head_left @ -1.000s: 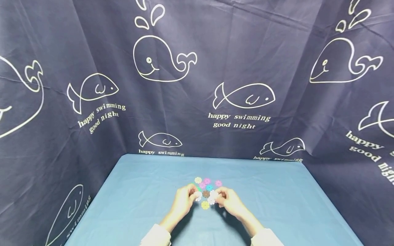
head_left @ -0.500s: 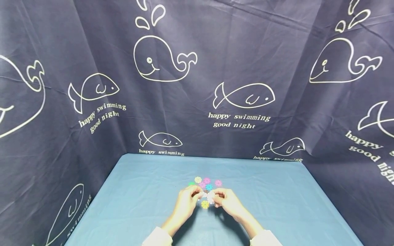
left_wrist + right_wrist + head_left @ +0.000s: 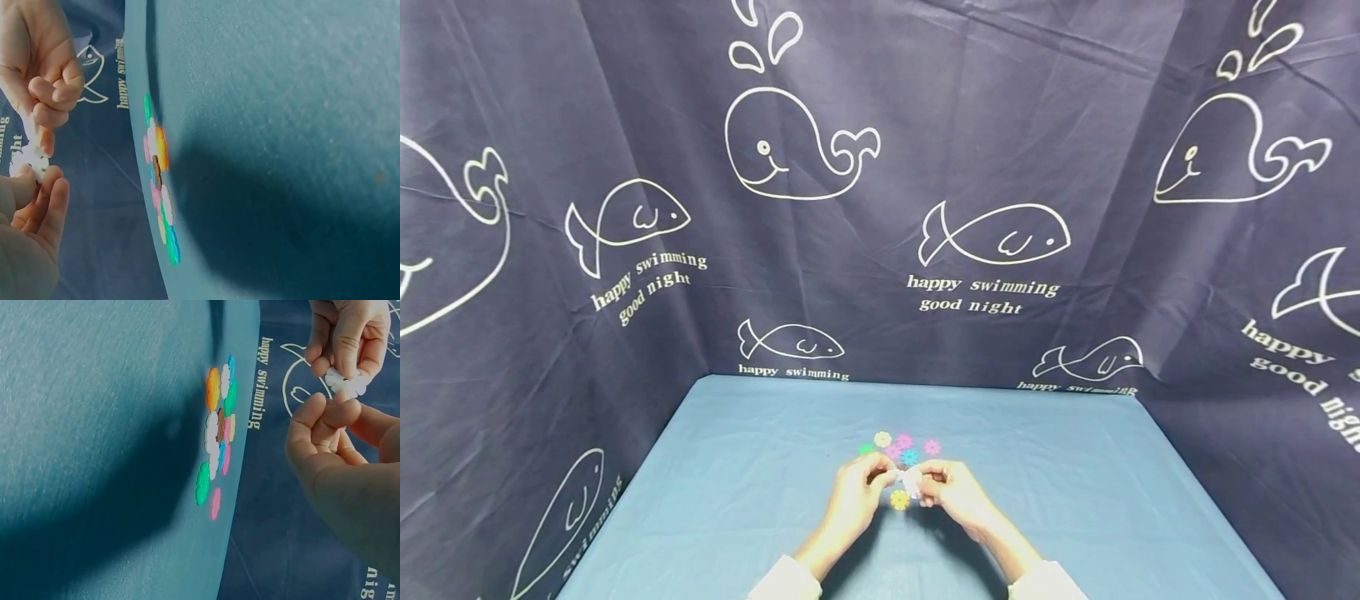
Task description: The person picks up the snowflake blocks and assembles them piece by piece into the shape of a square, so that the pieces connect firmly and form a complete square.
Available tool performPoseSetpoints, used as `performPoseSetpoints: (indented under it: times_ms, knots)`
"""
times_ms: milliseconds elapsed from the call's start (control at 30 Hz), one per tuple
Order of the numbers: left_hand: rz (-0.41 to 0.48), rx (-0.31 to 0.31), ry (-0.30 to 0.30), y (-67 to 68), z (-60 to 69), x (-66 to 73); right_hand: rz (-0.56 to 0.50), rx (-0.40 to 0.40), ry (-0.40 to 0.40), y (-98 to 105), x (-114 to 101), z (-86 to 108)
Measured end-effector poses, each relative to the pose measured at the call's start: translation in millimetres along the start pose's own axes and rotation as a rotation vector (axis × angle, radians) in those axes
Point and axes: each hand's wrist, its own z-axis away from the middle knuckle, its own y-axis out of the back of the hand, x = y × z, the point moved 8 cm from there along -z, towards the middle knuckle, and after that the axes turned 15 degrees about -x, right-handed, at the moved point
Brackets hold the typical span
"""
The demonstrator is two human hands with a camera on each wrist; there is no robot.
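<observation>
Pinching above the desk (image 3: 737,467)

Your left hand (image 3: 859,487) is clamping its grip on a white flower (image 3: 37,160), thumb against fingers. Your right hand (image 3: 953,492) is pinching a second flower (image 3: 29,127), mostly hidden by fingertips; whether the two are joining is hard to tell. In the head view both are blurring into white glare. Below, a yellow piece (image 3: 900,500) is lying nearest you; a brown piece (image 3: 157,172) is showing only in the wrist views. Your sleeves (image 3: 786,581) are running out of frame.
</observation>
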Motion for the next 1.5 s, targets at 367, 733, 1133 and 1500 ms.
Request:
performPoseSetpoints:
  times_ms: [367, 733, 1133, 1500]
  knots:
    - [0.149, 0.030, 0.075, -5.4, 8.6, -5.0, -0.115, -0.074, 0.008, -7, 1, 1.7]
    - [0.349, -0.188, 0.076, -15.3, 8.2, -8.8, 0.023, -0.079, 0.079, 1, 0, 4.9]
    - [0.755, -0.367, 0.517, -46.3, 27.2, -46.6, 0.317, -0.057, 0.087, -2, 1, -9.8]
    - [0.650, -0.253, 0.540, -25.3, 29.1, -49.6, 1.329, 0.021, 0.162, -31, 6, -9.5]
